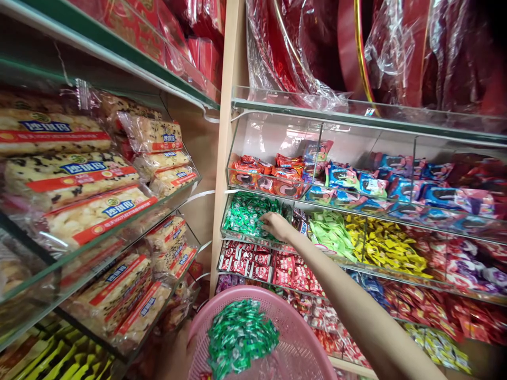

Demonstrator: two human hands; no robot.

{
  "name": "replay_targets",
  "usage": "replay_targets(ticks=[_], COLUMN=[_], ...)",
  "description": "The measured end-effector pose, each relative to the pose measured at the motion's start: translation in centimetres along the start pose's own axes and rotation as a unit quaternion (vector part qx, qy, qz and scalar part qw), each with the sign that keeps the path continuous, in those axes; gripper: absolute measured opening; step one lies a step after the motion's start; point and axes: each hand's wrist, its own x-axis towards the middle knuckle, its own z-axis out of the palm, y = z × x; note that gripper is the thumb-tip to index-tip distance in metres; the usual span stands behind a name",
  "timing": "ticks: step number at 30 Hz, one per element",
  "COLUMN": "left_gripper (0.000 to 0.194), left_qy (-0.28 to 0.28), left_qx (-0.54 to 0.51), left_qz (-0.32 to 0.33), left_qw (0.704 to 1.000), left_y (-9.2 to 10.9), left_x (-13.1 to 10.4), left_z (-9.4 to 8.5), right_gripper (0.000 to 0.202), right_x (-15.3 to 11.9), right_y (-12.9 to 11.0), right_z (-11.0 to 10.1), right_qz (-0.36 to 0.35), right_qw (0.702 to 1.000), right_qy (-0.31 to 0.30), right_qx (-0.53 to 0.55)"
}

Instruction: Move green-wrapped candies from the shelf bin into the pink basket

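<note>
My right hand (276, 227) reaches into a clear shelf bin of green-wrapped candies (247, 214), its fingers curled down and closed on some of them. How many candies are in its grasp is hidden. Below, a pink plastic basket (304, 322) with perforated walls is tilted toward me, holding a heap of the same green candies (241, 335). My left hand (182, 345), blurred and partly in shadow, grips the basket's left rim. A clear plastic bag seems to lie under the heap.
Packaged sachima pastries (114, 208) fill glass shelves close on the left. Right of the green candies are bins of light-green candies (332, 232) and yellow-wrapped candies (388, 243). A glass shelf edge (317, 200) runs just above my right hand. Red packaged goods (301, 47) stand higher up.
</note>
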Motion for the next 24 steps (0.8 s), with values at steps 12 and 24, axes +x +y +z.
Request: replay_targets(ticks=[12, 24], left_gripper=[0.045, 0.045], left_qy=[-0.022, -0.02], left_qx=[0.019, 0.012], left_qz=[0.002, -0.021], left_qw=[1.0, 1.0], left_y=[0.1, -0.3], left_x=[0.0, 0.0], left_z=[-0.2, 0.0], right_gripper=[0.028, 0.012], right_x=[2.9, 4.3], right_y=[-1.3, -3.6], right_z=[3.6, 5.2], right_qz=[0.239, 0.298], right_qw=[0.896, 0.911], right_qy=[0.115, 0.144], right_qx=[0.356, 0.246])
